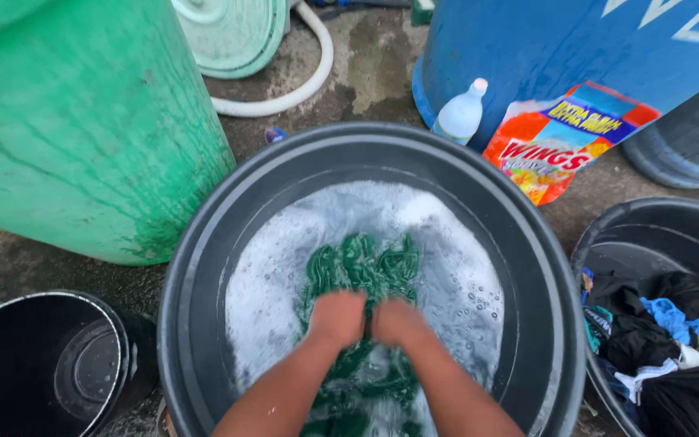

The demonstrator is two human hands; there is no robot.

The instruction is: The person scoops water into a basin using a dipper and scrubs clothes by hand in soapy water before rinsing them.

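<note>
While fists press side by side — left hand (337, 317) | right hand (398, 320) | grip closed on green cloth (370, 263)

We see the scene under soft, even daylight with no hard-edged shadows anywhere; the light seems to fall from above. Colours come out saturated on the green barrel (82, 121) and the blue drum (560, 48). The soap foam (285, 267) in the black basin (204, 243) is the brightest patch and close to washed out, with little texture left in its whitest parts. A dull sheen runs along the basin's wet rim. The inside of the black bucket (42, 364) at lower left is deep in shadow. We notice wide-angle bending: the barrel and drum lean outward near the edges. Both hands, left hand (337, 317) and right hand (398, 321), look slightly smeared by motion.
</note>
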